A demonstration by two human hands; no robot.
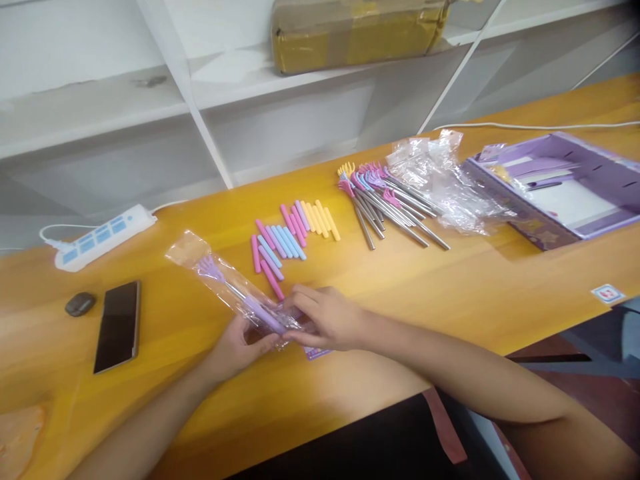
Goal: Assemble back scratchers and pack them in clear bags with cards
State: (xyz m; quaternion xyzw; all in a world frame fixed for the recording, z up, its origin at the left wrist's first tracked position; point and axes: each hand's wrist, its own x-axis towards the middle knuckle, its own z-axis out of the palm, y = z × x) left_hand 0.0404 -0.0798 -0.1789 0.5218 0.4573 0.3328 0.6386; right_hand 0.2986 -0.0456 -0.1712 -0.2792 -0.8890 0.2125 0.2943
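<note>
Between my two hands is a clear plastic bag (190,257) with a purple back scratcher (260,313) inside, its claw end pointing up and left. My left hand (243,347) grips the lower part of the bag from the left, thumb on the purple handle. Pinched at the bag's lower end are the fingers of my right hand (323,317). A small purple printed card (317,352) lies partly hidden under that hand. Just beyond, pink, purple, blue and yellow handle sleeves (285,240) lie in rows on the table.
Metal back scratchers with coloured claws (390,193) are piled behind, beside several clear bags (440,173). A purple box (595,230) stands at right. On the left are a power strip (105,237), a phone (117,327) and a small black case (80,305). A taped carton (360,37) rests on the shelf.
</note>
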